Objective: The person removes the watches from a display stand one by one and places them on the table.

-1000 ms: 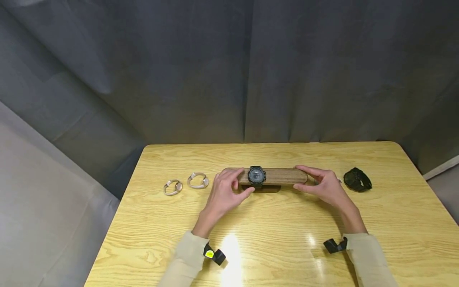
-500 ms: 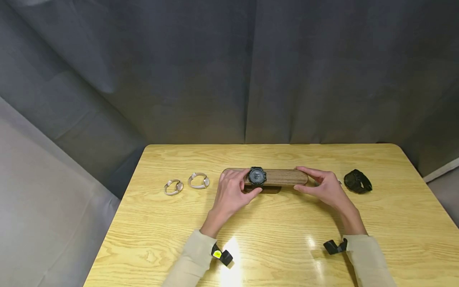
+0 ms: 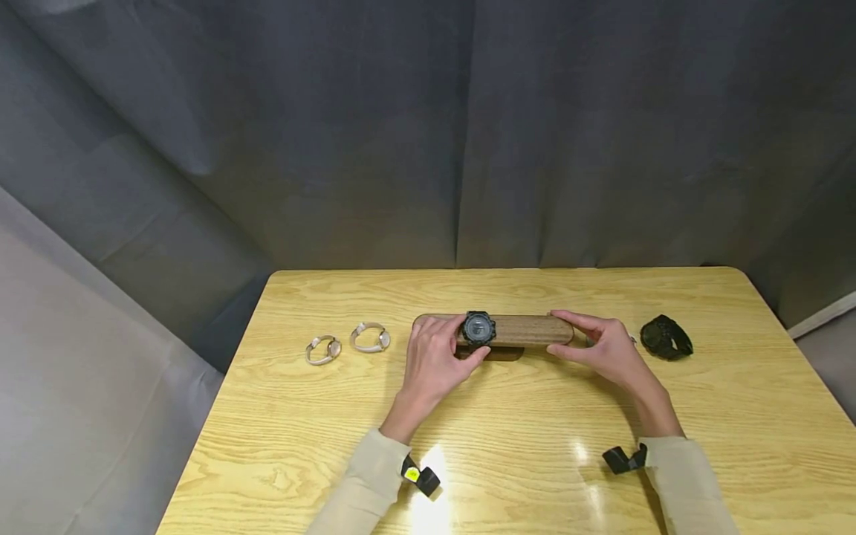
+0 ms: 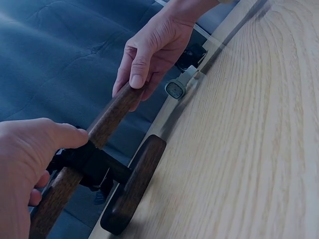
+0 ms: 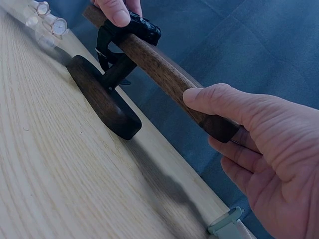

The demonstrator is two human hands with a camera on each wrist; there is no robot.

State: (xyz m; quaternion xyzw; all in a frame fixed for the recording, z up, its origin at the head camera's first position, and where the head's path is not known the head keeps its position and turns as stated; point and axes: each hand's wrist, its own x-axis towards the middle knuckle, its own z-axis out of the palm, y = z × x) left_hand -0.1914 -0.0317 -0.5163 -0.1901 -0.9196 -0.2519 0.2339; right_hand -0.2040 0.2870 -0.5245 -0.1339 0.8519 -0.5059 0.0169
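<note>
A dark wooden T-shaped watch stand stands on the table, its bar raised above a rounded base. Around the bar, left of its middle, sits a black digital wristwatch, its strap hanging below the bar in the right wrist view. My left hand pinches this watch, thumb at the near side and fingers at the far side. At the other end, my right hand grips the tip of the bar, thumb on the near face and fingers curled underneath.
Two light-strapped watches, one nearer and one further left, lie left of the stand. Another black watch lies to the right. A pale green square watch is on the table by my right hand. Dark curtain hangs behind the table.
My left hand has slid right along the bar and closed its thumb and fingers onto the black wristwatch. My right hand keeps its grip on the bar's end.
</note>
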